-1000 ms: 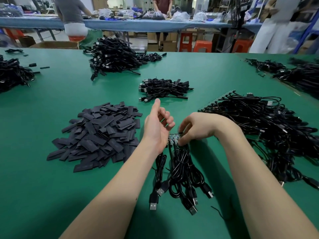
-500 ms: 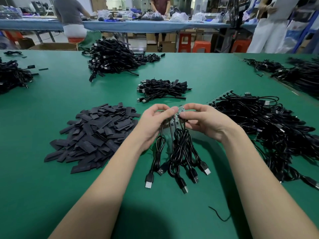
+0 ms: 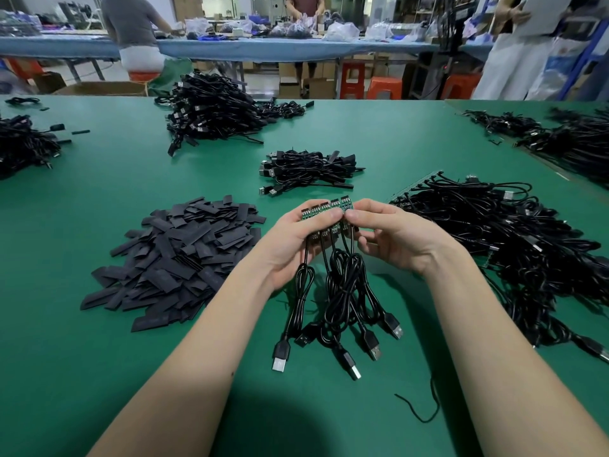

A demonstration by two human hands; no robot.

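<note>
Five small green boards in a row, as far as I can count. The board strip (image 3: 328, 209) is up off the table (image 3: 99, 357), held between both hands over the middle of the bench. The left hand (image 3: 296, 245) grips the left part of the strip, fingers curled across it. The right hand (image 3: 395, 235) pinches the rightmost board between thumb and fingertips. Each board has a black cable (image 3: 339, 291) hanging down. The USB plugs (image 3: 354, 371) trail on the green surface, leads partly tangled.

Progress, my read: early in this batch. The boards look joined edge to edge, none separated. The grip looks like the setup for snapping off the end board. Can't tell if a break has started, too small to see. No sleeve on any of the five.

Likely done: a small bundle (image 3: 309, 171) of cables lies just beyond the hands, and some ends look sleeved. The bigger far heap (image 3: 211, 110) has the same look, though I can't confirm it.

Left: break all five apart, then probably one sleeve each from the sleeve pile (image 3: 178, 258) just left of the left hand. The big cable heap (image 3: 494, 232) on the right, with a bare panel edge sticking out, looks unprocessed. It dwarfs the small bundle, so I judge the job well under half done.
</note>
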